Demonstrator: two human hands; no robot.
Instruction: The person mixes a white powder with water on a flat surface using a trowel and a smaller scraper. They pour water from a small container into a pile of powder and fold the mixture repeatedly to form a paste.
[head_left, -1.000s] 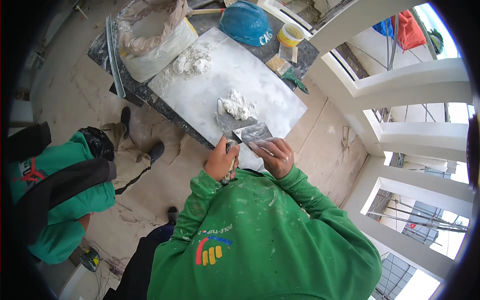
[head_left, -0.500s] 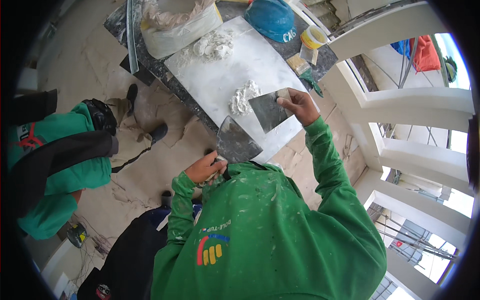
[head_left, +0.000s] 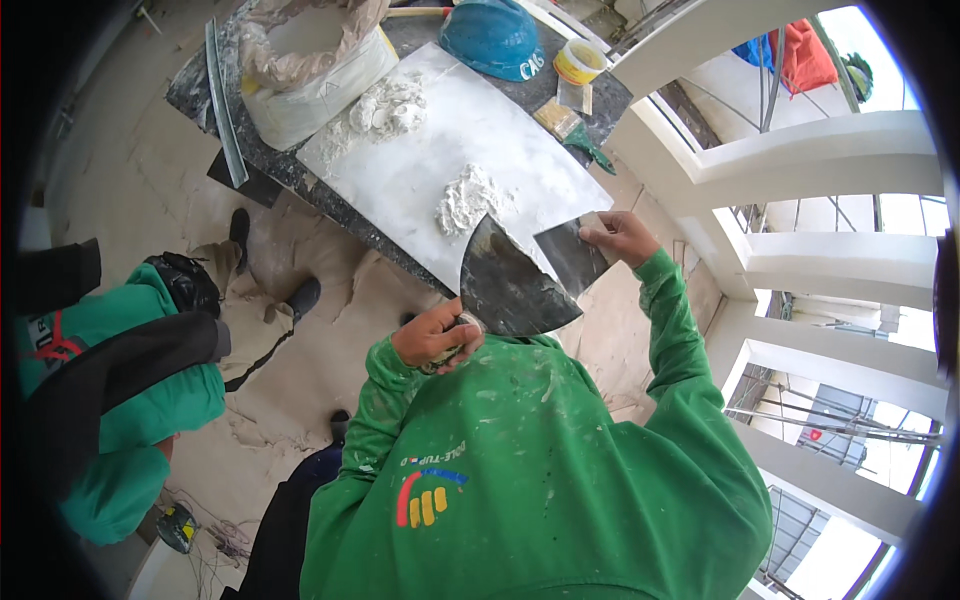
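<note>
My left hand (head_left: 437, 336) is closed round the handle of a fan-shaped dark plate (head_left: 512, 282), its surface smeared grey. The plate's point reaches over the near edge of a white board (head_left: 545, 165), close to a lump of white paste (head_left: 472, 200). In my right hand (head_left: 625, 238) a dark rectangular scraper (head_left: 572, 257) is pinched at its right end. Its blade is beside the right edge of the fan-shaped plate; I cannot tell whether they touch.
Around the board on the dark table are a second white heap (head_left: 385, 106), an open bag (head_left: 320, 95), a blue helmet (head_left: 490, 38), a yellow-labelled tub (head_left: 580, 62), a brush (head_left: 575, 135) and a metal strip (head_left: 226, 110). A person in green (head_left: 150, 350) is at the left.
The fan-shaped plate has come right, over the near part of the board. The scraper has been drawn back toward me, away from the paste lump. The whole view has shifted slightly.
</note>
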